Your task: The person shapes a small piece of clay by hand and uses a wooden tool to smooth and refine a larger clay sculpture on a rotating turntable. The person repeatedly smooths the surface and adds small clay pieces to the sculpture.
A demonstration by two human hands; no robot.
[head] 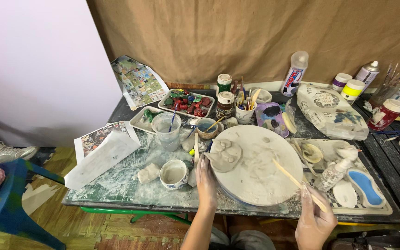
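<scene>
Head view: person seated at a cluttered, clay-smeared work table (116, 185). Centre of the bench: a round clay-coated turntable (260, 171) with a small grey clay piece (224, 155) sitting on its left part, bearing raised lumps on top.

Left hand (206, 178): fingers together and extended, fingertips touching the left edge of the clay piece at the turntable's rim. Not gripping; it looks like a steadying contact.

Right hand (315, 217): closed in a pinch on a thin wooden stick (295, 181), held like a pen. Stick tip lies over the turntable's right half, well apart from the clay piece.

Surroundings: white cup of slip (173, 173) just left of the left hand; clear plastic water cup (166, 129) behind it; tray of red and green painted bits (188, 103) further back; spray bottle (336, 169) and blue-lined mould (364, 187) to the right; paint jars and brushes along the back edge.

Judgement: step in hand appears to be modelling or detailing the clay piece, left hand bracing, tool ready but not yet engaged. Next move would call for bringing the stick tip leftward across the turntable to the piece, with light pressure, as the soft clay will likely dent easily.
</scene>
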